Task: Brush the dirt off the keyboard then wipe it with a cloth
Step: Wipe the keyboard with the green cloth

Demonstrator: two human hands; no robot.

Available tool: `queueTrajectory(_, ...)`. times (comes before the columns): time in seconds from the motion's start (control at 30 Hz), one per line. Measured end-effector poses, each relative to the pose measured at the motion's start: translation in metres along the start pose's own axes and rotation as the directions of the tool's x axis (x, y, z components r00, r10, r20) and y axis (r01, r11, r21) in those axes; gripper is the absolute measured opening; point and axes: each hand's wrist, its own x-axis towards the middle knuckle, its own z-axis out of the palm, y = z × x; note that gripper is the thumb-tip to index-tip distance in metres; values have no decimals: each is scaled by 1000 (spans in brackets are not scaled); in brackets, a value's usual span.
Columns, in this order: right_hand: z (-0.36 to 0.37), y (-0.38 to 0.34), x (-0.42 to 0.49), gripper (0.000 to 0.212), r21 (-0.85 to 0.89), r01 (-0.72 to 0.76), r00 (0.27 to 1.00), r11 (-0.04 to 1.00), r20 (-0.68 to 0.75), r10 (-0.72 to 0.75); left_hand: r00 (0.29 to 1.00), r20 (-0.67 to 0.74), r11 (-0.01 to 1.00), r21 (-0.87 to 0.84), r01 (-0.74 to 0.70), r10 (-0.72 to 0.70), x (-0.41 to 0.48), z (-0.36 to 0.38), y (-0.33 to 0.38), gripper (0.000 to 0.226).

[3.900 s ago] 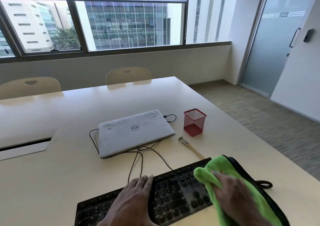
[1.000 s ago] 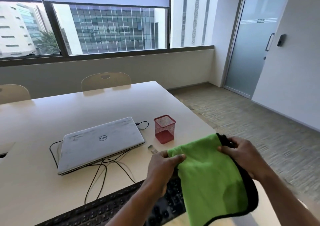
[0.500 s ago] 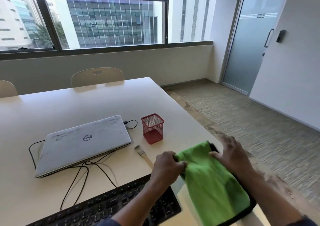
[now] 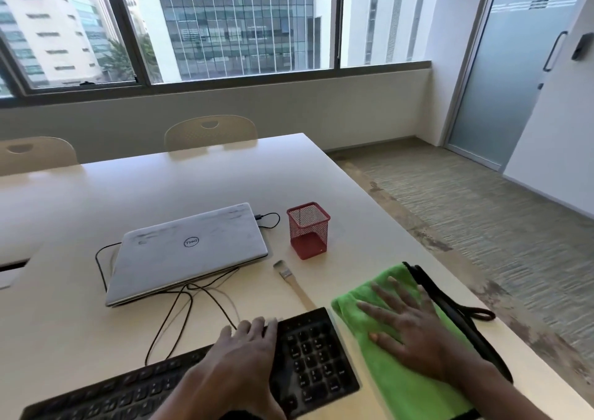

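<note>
A black keyboard (image 4: 308, 358) lies along the near edge of the table. My left hand (image 4: 244, 355) rests flat on its upper edge, fingers slightly apart, holding nothing. A green cloth with black trim (image 4: 401, 384) lies folded on the table just right of the keyboard. My right hand (image 4: 408, 326) presses flat on the cloth with fingers spread. A small wooden-handled brush (image 4: 294, 283) lies on the table beyond the keyboard's right end, apart from both hands.
A closed silver laptop (image 4: 189, 249) with black cables (image 4: 180, 310) sits mid-table. A red mesh pen cup (image 4: 308, 230) stands to its right. The table's right edge (image 4: 501, 316) runs close beside the cloth. Two chairs (image 4: 210, 130) stand at the far side.
Both hands held the green cloth up and folded it; now it lies flat on the table under my right palm, and my left hand has moved onto the keyboard.
</note>
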Motion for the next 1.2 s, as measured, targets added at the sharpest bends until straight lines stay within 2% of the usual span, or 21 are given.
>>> queueTrajectory(0.17,2,1,6,80,-11,25,997,1000,77,-25,993,-81,996,8,-87,88,-6,11,-2,132)
queueTrajectory(0.3,-1,-5,1,82,-36,13,994,999,110,-9,979,-152,990,59,-131,139,-6,14,-4,121)
queueTrajectory(0.47,0,-17,-14,91,-36,-30,995,999,91,33,982,-80,985,29,-171,173,-6,-6,-17,97)
queueTrajectory(0.67,12,-43,-40,84,-22,-86,993,996,82,87,989,-5,989,-26,-146,146,2,-22,-28,111)
queueTrajectory(0.8,16,-67,-58,83,-21,-129,988,991,87,130,987,37,985,-82,-155,158,4,-31,-36,103)
queueTrajectory(0.93,22,-92,-69,90,-18,-142,985,990,91,143,982,21,978,-95,-185,187,3,-33,-39,101)
queueTrajectory(1.1,31,-124,-74,112,-19,-137,988,990,67,138,978,18,974,-101,-204,206,1,-35,-40,96)
queueTrajectory(1.2,32,-149,-76,115,-6,-135,988,991,78,136,976,21,974,-72,-213,215,-1,-36,-39,89)
